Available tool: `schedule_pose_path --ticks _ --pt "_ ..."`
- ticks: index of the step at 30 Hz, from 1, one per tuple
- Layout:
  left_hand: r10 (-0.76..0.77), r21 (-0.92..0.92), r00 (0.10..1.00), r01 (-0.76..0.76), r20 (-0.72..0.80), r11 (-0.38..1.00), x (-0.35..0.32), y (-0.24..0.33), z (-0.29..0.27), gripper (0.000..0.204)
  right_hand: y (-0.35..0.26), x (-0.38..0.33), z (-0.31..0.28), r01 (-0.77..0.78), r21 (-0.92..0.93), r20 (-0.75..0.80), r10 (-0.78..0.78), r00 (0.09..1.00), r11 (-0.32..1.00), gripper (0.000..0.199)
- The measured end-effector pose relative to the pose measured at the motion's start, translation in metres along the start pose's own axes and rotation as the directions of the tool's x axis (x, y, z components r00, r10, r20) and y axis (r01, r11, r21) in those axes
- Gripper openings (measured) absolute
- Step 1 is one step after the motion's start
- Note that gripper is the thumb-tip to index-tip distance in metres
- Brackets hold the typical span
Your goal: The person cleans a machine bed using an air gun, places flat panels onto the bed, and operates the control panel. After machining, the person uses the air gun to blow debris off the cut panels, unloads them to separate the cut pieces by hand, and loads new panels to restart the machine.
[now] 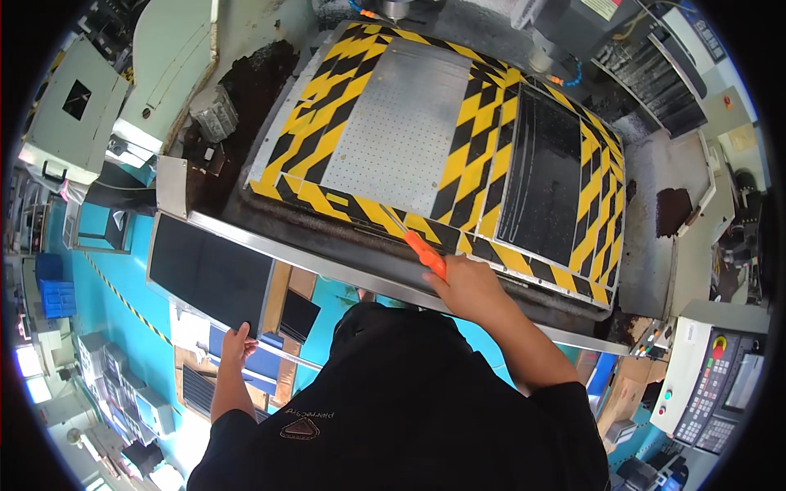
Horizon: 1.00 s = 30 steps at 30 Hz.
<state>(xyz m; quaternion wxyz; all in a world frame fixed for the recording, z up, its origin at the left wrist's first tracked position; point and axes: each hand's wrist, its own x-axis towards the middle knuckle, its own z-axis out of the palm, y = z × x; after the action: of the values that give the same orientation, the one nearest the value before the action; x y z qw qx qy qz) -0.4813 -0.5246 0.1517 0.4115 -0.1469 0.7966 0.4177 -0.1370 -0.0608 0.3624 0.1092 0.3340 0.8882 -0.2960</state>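
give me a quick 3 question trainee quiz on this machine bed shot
1. True or false: the right hand holds an orange-handled tool.
2. What does the left hand touch? A) dark panel B) control panel C) blue crate
3. Fill in: the perforated metal plate is framed by yellow and ____ striped tape.

Key: 1 true. 2 A, at the panel's lower edge. 3 black.

Perforated plate (401,131) left on machine bed (327,233) — grooved panel (542,176) right.
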Motion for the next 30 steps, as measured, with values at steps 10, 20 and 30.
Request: schedule_pose_path --ticks 10,20,30 --pt "-0.019 0.012 0.995 0.020 -0.099 1.000 0.002 -0.003 0.001 0.044 0.082 -0.027 -0.001 -0.247 0.136 -0.206 0.271 0.940 0.959 0.049" --pt "0.067 -0.088 0.992 -0.076 -0.107 0.993 -0.006 -0.007 0.006 0.036 0.119 0.186 -0.098 -0.054 0.819 -0.259 0.452 0.854 0.571 0.040" --pt "0.506 -0.704 0.771 -0.601 -0.387 0.377 -0.048 0.013 -0.114 0.017 0.051 0.255 -0.075 -0.146 0.505 -0.296 0.330 0.896 0.851 0.047"
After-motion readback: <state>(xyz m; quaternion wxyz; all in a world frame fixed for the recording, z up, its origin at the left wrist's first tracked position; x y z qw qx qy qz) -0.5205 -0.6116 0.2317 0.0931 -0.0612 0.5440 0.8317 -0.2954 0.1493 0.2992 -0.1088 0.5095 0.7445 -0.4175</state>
